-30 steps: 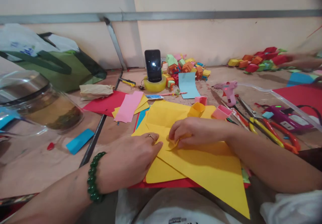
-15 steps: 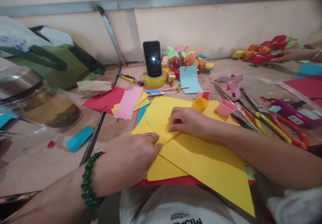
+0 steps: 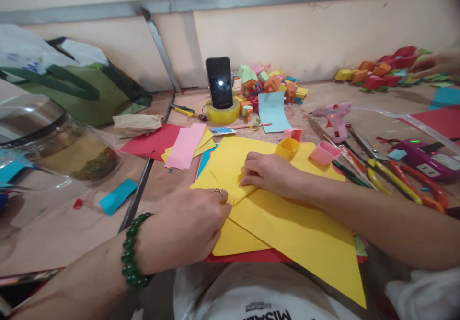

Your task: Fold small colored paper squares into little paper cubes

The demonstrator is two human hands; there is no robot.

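Several sheets of yellow paper [image 3: 302,224] lie stacked in front of me, one slanting off the table's near edge. My left hand [image 3: 194,224], with a ring and a green bead bracelet, has its fingers bent together at the edge of a small folded yellow paper. My right hand [image 3: 269,174] is closed, fingertips pinching yellow paper on the upper part of the stack; the pinched part is mostly hidden. Just beyond it sit a yellow folded paper piece [image 3: 287,148] and a pink folded paper piece [image 3: 324,153].
A glue gun [image 3: 337,119], scissors [image 3: 362,140] and pliers [image 3: 395,183] lie on the right. A phone [image 3: 219,83] stands on a tape roll [image 3: 223,112] by a heap of paper boxes [image 3: 271,84]. A glass teapot [image 3: 86,147] is left. A co-worker's hand [image 3: 436,65] shows far right.
The view has shifted slightly. My left fingers have curled in more at the paper's edge, while my right hand has stayed in place. The co-worker's hand has drawn back to the right.
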